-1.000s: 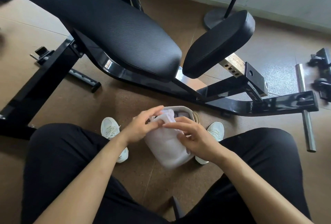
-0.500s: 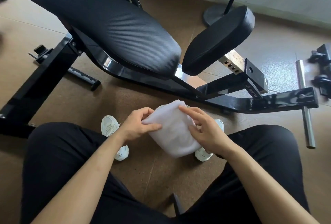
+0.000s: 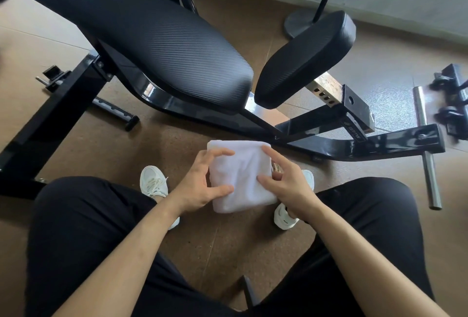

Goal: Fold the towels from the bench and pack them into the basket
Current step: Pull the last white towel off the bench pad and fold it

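Note:
A folded white towel [image 3: 244, 172] lies flat between my knees, low over the floor. My left hand [image 3: 200, 185] grips its left edge, with fingers along the far corner and the thumb at the near corner. On the other edge, my right hand [image 3: 288, 185] holds it with forefinger and thumb on the cloth. The towel hides the basket [image 3: 276, 167] beneath it, except for a sliver of tan rim by my right fingers. The black padded bench [image 3: 164, 45] stands just beyond and has no towel on it.
The bench's black steel frame [image 3: 379, 144] runs across the floor right behind the towel. A steel bar [image 3: 428, 164] lies at the right, near dark fittings [image 3: 453, 98]. A round stand base [image 3: 298, 24] sits by the wall. My white shoes [image 3: 154, 182] flank the towel.
The towel went from hanging bunched in my hands, with the basket's opening showing behind it, to a flat folded square covering the basket. Both hands shifted out to its side edges.

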`<act>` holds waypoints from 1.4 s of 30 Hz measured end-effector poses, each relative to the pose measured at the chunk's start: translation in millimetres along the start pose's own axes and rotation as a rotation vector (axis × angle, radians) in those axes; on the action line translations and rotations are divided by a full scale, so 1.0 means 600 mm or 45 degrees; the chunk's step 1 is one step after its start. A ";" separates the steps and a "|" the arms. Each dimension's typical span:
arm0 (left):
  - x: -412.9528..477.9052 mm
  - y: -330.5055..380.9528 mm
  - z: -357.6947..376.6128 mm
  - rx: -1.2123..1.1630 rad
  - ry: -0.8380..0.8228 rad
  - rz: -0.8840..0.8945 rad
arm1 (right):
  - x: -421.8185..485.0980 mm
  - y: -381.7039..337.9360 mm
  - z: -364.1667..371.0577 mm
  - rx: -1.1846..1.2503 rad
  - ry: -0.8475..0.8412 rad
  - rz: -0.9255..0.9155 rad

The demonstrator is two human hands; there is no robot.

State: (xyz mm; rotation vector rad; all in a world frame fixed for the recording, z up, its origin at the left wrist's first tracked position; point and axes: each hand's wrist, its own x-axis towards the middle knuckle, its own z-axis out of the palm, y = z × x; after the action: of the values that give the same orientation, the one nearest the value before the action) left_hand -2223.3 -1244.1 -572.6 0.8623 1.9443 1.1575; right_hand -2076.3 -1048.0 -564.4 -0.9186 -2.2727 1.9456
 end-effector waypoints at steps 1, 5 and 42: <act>0.001 0.001 0.000 0.038 -0.005 -0.026 | 0.002 0.000 0.001 -0.008 -0.018 -0.007; 0.006 0.004 0.004 0.211 0.061 -0.143 | 0.007 0.005 -0.003 -0.332 -0.150 -0.144; 0.020 -0.024 0.049 -0.029 0.441 -0.104 | 0.017 0.011 0.055 -0.160 -0.288 -0.093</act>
State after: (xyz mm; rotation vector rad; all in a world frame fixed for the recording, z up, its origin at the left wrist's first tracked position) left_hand -2207.9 -1226.8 -598.7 0.5926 2.2148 1.3467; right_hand -2094.5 -1072.8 -581.3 -0.6417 -2.5354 1.9877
